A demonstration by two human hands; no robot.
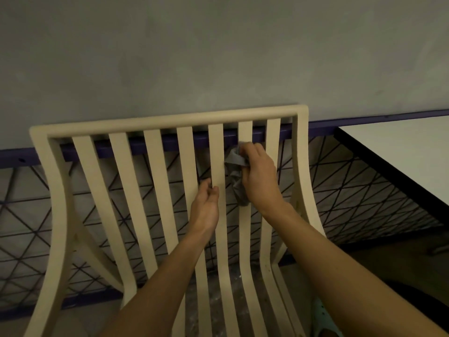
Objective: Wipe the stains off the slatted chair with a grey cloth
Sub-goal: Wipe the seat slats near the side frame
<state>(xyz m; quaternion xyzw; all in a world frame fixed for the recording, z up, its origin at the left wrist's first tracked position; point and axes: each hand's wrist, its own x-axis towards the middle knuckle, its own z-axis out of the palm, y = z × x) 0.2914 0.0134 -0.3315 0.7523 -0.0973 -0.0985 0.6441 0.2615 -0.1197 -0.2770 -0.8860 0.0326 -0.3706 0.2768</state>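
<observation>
Crumpled grey cloth [237, 164] against cream slatted chair [170, 120].

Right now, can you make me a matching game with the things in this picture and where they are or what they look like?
Things:
1. grey cloth
2. left hand
3. white table
4. slatted chair

Places or looks:
A. off to the right of the chair
B. bunched up in the right hand, against a slat
C. grips a middle slat, with no cloth in it
D. cream coloured, with gaps you can see through

Pairs: 1-B, 2-C, 3-A, 4-D
</observation>
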